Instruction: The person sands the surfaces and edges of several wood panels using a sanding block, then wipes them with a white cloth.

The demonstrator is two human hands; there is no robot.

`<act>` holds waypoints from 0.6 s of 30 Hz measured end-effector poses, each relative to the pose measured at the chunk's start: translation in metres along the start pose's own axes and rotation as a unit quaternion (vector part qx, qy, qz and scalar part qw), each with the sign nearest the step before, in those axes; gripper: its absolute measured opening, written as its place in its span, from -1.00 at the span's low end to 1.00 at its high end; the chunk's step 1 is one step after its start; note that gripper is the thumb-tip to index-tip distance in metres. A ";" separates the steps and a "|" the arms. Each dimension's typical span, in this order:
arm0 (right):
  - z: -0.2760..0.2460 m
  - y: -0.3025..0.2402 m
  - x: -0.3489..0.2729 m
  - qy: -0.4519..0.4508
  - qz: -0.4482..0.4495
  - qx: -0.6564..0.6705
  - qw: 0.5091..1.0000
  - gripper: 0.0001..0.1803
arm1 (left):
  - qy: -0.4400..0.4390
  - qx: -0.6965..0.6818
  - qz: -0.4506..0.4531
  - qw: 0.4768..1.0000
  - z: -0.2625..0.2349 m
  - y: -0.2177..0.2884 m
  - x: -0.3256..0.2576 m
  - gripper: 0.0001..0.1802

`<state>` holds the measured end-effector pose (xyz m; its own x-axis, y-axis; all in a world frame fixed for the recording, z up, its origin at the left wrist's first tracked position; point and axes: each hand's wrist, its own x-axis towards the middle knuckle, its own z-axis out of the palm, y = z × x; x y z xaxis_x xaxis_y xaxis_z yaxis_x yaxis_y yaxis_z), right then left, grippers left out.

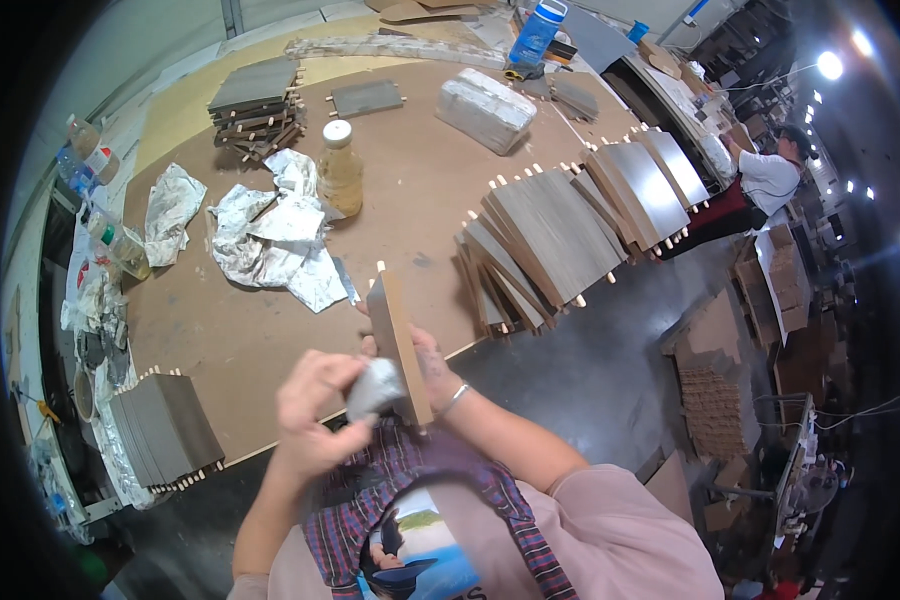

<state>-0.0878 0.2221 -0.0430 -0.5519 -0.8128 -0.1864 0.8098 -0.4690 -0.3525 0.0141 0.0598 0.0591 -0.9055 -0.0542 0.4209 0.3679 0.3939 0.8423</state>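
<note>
My right hand (436, 374), with a bracelet at the wrist, grips a grey-brown wood panel (394, 345) stood on edge in front of my body. A pale dowel sticks out of the panel's upper end. Against the panel's left face is a crumpled white rag (375, 389), held in my left hand (313, 408). Motion smears the rag and the left fingers. Beyond them on the table lie white crumpled cloths (275, 240) and a capped bottle of yellowish liquid (341, 172).
Doweled panels lie fanned in a row (550, 225) at the right edge, with more stacked at back left (255, 100) and front left (165, 425). A wrapped white block (485, 108) and blue bottle (538, 35) stand farther back. Another person (770, 175) works at far right.
</note>
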 end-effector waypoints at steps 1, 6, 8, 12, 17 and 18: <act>0.005 0.005 0.000 0.029 -0.019 -0.022 0.999 -0.52 | -0.018 0.013 0.039 0.999 0.009 0.003 0.002 -0.46; -0.030 0.037 0.001 -0.031 -0.089 -0.366 0.926 -0.71 | -0.038 0.097 0.113 0.988 0.025 0.002 0.019 -0.48; -0.024 0.044 0.001 -0.122 0.076 -0.096 0.985 -0.71 | 0.037 0.139 0.069 0.987 0.008 -0.016 0.036 -0.49; -0.008 0.042 -0.010 -0.081 0.203 0.160 0.963 -0.46 | 0.164 0.111 -0.093 0.976 -0.024 -0.067 0.054 -0.49; 0.002 0.005 -0.010 -0.078 0.103 0.057 0.990 -0.33 | 0.137 0.064 -0.171 0.974 -0.024 -0.046 0.019 -0.49; 0.004 -0.001 -0.010 -0.068 0.105 0.057 0.990 -0.30 | 0.142 0.040 -0.197 0.969 -0.021 -0.043 0.011 -0.48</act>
<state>-0.0824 0.2298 -0.0368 -0.3424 -0.9323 -0.1161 0.9258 -0.3137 -0.2109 -0.0072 0.0231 0.0340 -0.8738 -0.4602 0.1569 -0.0227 0.3609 0.9323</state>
